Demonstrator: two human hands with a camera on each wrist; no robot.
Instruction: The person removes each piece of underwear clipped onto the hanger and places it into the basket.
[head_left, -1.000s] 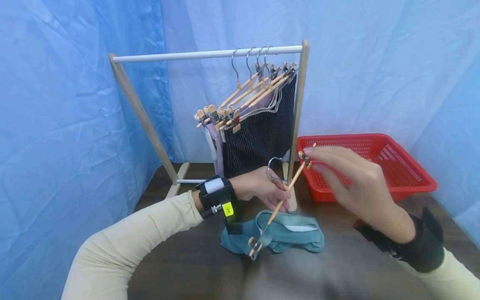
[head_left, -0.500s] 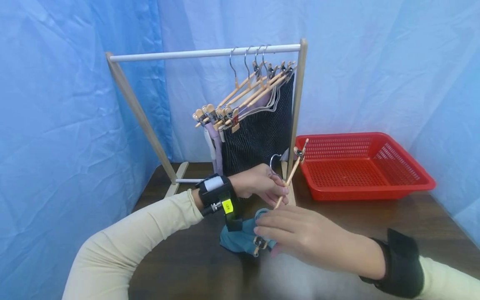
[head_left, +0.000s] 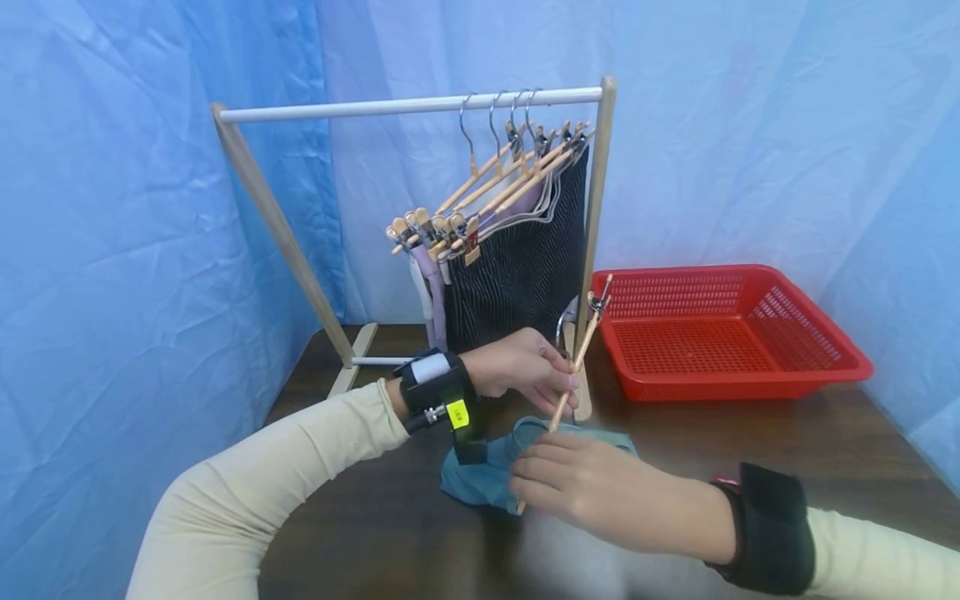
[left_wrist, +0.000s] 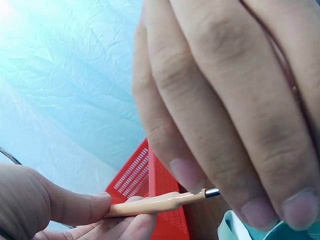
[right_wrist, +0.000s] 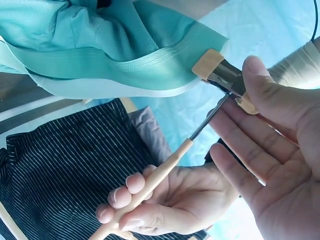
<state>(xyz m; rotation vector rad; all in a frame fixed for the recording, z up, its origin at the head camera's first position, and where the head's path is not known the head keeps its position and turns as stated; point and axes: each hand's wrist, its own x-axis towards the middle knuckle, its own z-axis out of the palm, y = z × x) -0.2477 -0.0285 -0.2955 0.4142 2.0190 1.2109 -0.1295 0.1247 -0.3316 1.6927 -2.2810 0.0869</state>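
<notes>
My left hand (head_left: 528,367) holds a wooden clip hanger (head_left: 587,337) by the middle of its bar, thumb against fingers. The hanger slants from the rack's foot toward me, its hook partly behind my hand. At its near end is my right hand (head_left: 600,492), covering that clip in the head view. In the right wrist view the wood-padded metal clip (right_wrist: 227,77) lies between thumb and fingers. Its tip overlaps the waistband corner of a teal garment (right_wrist: 125,60); whether it bites the cloth I cannot tell. The garment lies folded on the table under the hanger.
Behind my hands stands a wooden rack with a white rail (head_left: 337,110). Several clip hangers (head_left: 517,179) hang at its right side, with a black striped garment (head_left: 517,283) and lilac cloth (head_left: 435,292). A red basket (head_left: 735,387) sits at the right. Blue curtains surround the table.
My right hand has left the hanger's far clip and come down and left to the near clip, closing in on it. The left hand keeps its hold; the hook has turned slightly.
</notes>
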